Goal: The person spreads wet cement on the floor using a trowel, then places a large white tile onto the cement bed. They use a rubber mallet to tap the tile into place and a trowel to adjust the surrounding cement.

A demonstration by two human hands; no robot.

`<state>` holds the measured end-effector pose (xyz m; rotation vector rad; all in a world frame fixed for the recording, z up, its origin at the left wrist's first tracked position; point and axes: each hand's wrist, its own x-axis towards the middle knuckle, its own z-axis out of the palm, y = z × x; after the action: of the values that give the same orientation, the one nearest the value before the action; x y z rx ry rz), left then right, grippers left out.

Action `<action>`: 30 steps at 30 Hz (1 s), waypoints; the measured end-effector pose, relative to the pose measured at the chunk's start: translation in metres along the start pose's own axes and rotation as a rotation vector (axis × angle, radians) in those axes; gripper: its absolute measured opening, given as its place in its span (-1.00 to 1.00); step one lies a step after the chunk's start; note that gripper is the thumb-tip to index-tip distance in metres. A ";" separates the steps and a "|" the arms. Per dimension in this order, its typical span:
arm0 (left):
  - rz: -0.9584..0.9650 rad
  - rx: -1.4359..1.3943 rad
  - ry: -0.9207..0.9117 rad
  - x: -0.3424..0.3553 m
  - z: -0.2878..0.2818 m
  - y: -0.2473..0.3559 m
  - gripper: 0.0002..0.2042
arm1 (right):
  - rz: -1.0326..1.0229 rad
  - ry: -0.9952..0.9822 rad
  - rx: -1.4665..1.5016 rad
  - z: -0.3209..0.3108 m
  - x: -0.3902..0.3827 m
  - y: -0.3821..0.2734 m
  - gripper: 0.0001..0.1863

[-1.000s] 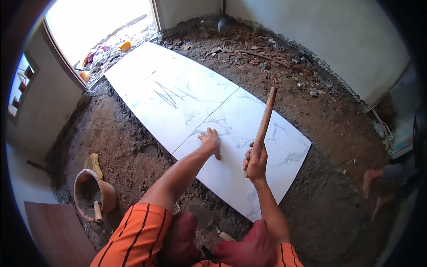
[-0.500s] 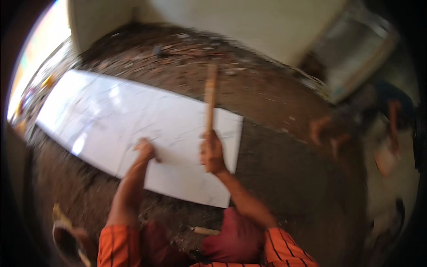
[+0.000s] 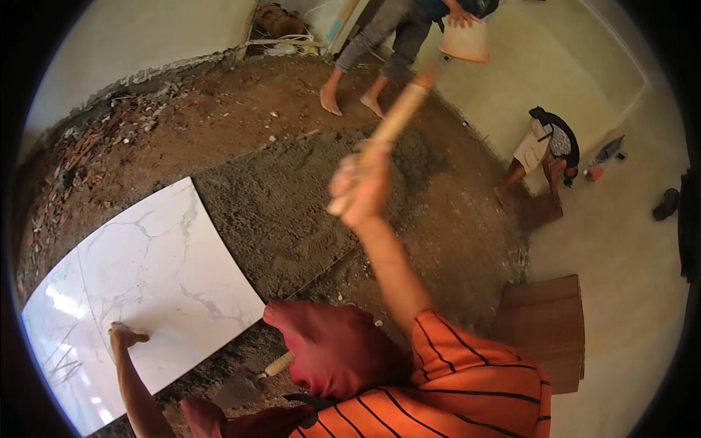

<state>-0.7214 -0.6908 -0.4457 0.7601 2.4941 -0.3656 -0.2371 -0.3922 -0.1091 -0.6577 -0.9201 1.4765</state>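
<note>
My right hand (image 3: 365,186) is wrapped round a long wooden tool handle (image 3: 400,117), raised over the grey mortar bed and slanting up to the right. The handle's far end is blurred, so its head cannot be made out. My left hand (image 3: 125,335) rests on a glossy white marble-patterned tile (image 3: 168,255), thumb stretched out, near a seam (image 3: 89,281) in the white surface. Beside the tile's right edge spreads rough wet mortar (image 3: 281,197). A trowel (image 3: 241,390) with a wooden handle lies by my knee.
At the far side a barefoot person (image 3: 398,44) holds a pale bucket (image 3: 465,40). Another person (image 3: 551,146) bends down at the right. Rubble (image 3: 80,146) lines the wall at the far left. A brown cardboard box (image 3: 540,328) lies to my right.
My view has swung right, bringing both people more clearly into sight. The wooden tool has gone from over the tile to above the mortar. My left hand stays on the tile.
</note>
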 end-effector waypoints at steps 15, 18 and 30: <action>-0.012 -0.013 -0.026 -0.018 -0.014 0.005 -0.01 | -0.557 0.391 0.002 -0.124 0.002 -0.131 -0.64; -0.005 -0.008 -0.023 -0.014 -0.011 0.000 -0.01 | -0.550 0.412 0.021 -0.115 0.004 -0.128 -0.66; 0.063 0.017 -0.025 0.007 0.007 -0.009 -0.02 | -0.577 0.423 0.017 -0.127 -0.004 -0.133 -0.62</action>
<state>-0.7292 -0.6980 -0.4541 0.8337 2.4402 -0.3716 -0.0590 -0.3794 -0.0644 -0.5956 -0.6858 0.7909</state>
